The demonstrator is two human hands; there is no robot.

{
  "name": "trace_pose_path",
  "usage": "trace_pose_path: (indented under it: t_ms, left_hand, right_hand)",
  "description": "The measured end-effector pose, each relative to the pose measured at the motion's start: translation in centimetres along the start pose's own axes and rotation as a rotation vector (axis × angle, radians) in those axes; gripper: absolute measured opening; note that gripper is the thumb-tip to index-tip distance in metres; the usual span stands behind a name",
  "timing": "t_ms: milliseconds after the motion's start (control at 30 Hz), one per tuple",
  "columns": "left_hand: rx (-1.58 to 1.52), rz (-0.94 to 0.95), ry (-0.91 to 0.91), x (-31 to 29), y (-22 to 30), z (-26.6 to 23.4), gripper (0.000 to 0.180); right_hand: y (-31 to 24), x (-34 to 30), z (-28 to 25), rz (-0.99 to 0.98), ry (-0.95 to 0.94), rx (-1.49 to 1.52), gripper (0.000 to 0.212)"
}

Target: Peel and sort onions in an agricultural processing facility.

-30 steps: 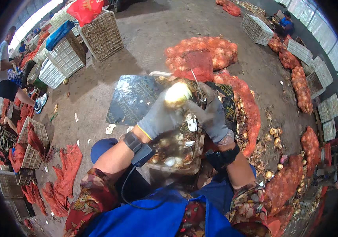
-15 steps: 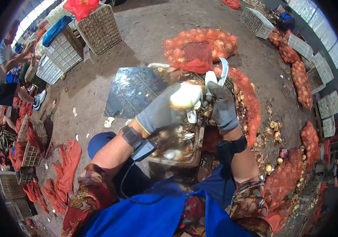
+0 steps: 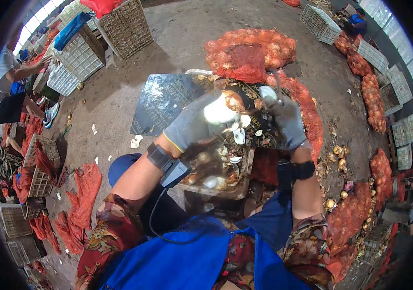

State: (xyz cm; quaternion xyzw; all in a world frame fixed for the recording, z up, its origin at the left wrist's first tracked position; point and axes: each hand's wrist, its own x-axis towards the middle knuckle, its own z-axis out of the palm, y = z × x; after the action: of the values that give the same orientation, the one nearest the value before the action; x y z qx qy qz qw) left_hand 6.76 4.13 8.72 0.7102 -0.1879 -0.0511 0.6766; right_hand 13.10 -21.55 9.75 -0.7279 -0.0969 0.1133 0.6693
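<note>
My left hand [image 3: 192, 126], in a grey glove, is closed around a partly peeled onion [image 3: 223, 108], pale with a brown patch at its top. My right hand [image 3: 287, 121], also grey-gloved, grips a small knife [image 3: 275, 84] whose blade points up and away, just right of the onion. Both hands hover over a crate [image 3: 238, 191] that holds peeled white onions and loose skins. A dark board [image 3: 168, 104] lies beyond the crate.
Red mesh sacks of onions [image 3: 250, 48] lie ahead and along the right. Wire crates [image 3: 124, 21] stand at the upper left, where another person [image 3: 8, 77] bends over. Empty red nets [image 3: 83, 186] and loose onions [image 3: 339, 154] litter the concrete floor.
Both hands have shifted slightly right and away with the onion. The right hand has drawn apart from the onion, and the knife now points up beside it.
</note>
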Motion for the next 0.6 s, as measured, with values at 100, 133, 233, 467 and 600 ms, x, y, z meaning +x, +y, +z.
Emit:
trace_pose_path:
  t_ms: [100, 133, 233, 467, 600]
  left_hand:
    - [-0.165, -0.109, -0.017, 0.0, 0.1, -0.6, 0.038]
    - [-0.176, -0.107, -0.008, -0.1, -0.1, -0.6, 0.037]
    - [-0.275, -0.321, 0.161, -0.3, -4.5, -0.9, 0.034]
    - [-0.256, -0.225, -0.039, -0.7, 0.3, 0.7, 0.060]
    - [0.099, -0.083, -0.038, -1.2, -0.9, 0.2, 0.055]
  right_hand:
    - [-0.8, -0.9, 2.1, -0.124, 0.020, -0.765, 0.049]
    - [-0.9, -1.0, 3.0, -0.240, -0.026, -0.538, 0.058]
    - [-2.8, -2.3, 6.1, -0.314, -0.133, -0.204, 0.065]
    - [0.1, -2.0, 6.0, -0.397, -0.088, -0.322, 0.040]
    - [-0.1, -1.9, 6.5, -0.221, -0.053, -0.274, 0.030]
